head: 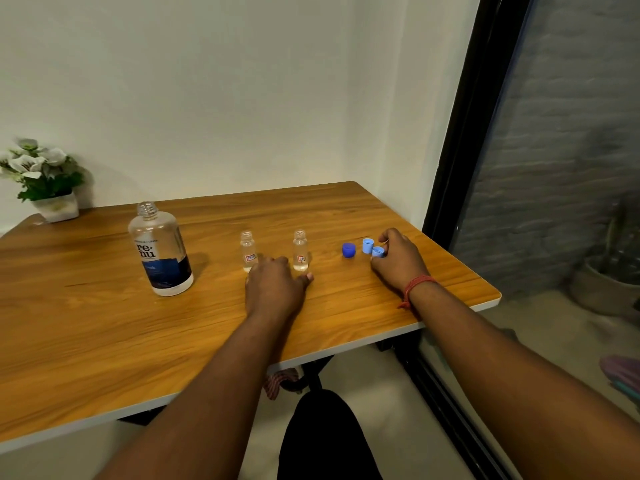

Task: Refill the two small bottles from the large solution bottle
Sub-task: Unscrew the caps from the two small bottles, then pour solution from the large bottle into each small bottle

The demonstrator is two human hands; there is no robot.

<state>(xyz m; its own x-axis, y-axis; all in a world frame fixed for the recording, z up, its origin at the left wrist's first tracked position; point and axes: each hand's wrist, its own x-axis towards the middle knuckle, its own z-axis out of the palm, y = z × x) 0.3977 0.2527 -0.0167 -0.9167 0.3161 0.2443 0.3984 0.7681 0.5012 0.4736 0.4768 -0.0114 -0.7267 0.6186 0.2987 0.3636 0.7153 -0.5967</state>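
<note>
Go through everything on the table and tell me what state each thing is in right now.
Large solution bottle: upright, uncapped.
Left small bottle: upright, uncapped.
Right small bottle: upright, uncapped.
Dark blue cap: off, on the table.
Two light blue caps: off, one pinched by the right hand.
Left hand: resting between the small bottles.

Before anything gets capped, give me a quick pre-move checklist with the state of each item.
1. Large solution bottle upright, cap off: ok.
2. Left small bottle upright and open: ok.
3. Right small bottle upright and open: ok.
4. Fill level in both small bottles: cannot tell; the clear liquid is hard to read.
5. Caps at hand: ok; dark blue cap and light blue cap lie on the table, and the right hand pinches the second light blue cap.
6. Left hand free: ok; it rests on the table in front of the small bottles.
</note>
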